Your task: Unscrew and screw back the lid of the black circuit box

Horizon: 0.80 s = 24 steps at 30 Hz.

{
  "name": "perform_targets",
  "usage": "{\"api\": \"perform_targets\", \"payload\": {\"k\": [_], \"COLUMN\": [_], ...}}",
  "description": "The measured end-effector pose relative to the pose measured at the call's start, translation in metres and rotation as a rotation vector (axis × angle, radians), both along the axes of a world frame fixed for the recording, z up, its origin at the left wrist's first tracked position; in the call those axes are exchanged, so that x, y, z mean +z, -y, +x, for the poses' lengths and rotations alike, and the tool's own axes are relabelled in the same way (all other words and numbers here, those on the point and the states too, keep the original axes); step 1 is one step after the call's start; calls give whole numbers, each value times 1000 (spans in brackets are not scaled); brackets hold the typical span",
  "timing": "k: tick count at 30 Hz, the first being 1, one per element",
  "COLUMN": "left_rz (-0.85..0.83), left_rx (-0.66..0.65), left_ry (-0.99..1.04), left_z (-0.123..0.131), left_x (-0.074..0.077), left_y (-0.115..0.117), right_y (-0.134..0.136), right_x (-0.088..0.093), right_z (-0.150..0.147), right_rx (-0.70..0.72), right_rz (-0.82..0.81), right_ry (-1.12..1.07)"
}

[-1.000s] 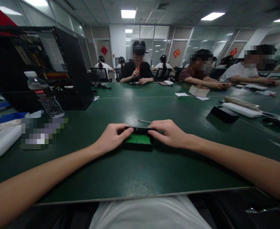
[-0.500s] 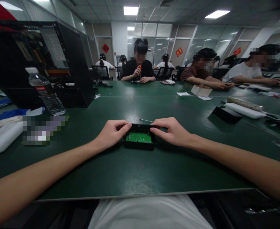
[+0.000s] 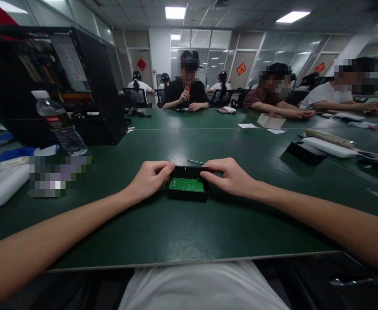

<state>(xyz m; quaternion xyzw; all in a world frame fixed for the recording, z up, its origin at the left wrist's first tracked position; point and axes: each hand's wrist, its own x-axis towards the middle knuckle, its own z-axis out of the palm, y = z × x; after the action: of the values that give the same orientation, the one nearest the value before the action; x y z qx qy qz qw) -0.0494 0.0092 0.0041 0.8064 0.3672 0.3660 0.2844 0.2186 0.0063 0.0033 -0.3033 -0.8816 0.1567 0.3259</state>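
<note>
A small black plastic case (image 3: 187,196) stands on the green table in front of me, open at the top. Inside it lies a green circuit board (image 3: 186,184). My left hand (image 3: 154,177) pinches the case's upright far piece at its left corner, between thumb and fingers. At the right corner my right hand (image 3: 228,175) has a matching pinch. Whether that upright piece is a wall or a separate lid, I cannot tell. Just behind the case a thin metal rod (image 3: 195,162), like a screwdriver shaft, lies by my right fingers; its other end is hidden.
At left stand a black computer case (image 3: 101,86) and a tilted-looking water bottle (image 3: 64,129), with blue-and-white gloves (image 3: 11,157) nearby. To the right lie a black box (image 3: 305,153) and a white power strip (image 3: 329,147). Co-workers sit across and along the green table (image 3: 189,241).
The view shifts very slightly. Both hands keep the same pinch on the black case, which stays in place on the table.
</note>
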Motion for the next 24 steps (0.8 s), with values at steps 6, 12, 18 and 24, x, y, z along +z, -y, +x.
{"api": "perform_targets", "payload": {"k": [6, 12, 18, 24], "left_rz": [-7, -21, -15, -12], "left_rx": [-5, 14, 24, 24], "left_ry": [-1, 2, -9, -2], "left_z": [-1, 1, 2, 2], "left_x": [-2, 0, 1, 1], "left_y": [-1, 0, 0, 0], "right_y": [0, 0, -2, -3], "right_x": [0, 1, 2, 3], "right_z": [0, 2, 3, 5], "right_rx": [-6, 5, -8, -25], "right_rz": [-5, -3, 12, 30], "right_ry": [12, 6, 3, 1]}}
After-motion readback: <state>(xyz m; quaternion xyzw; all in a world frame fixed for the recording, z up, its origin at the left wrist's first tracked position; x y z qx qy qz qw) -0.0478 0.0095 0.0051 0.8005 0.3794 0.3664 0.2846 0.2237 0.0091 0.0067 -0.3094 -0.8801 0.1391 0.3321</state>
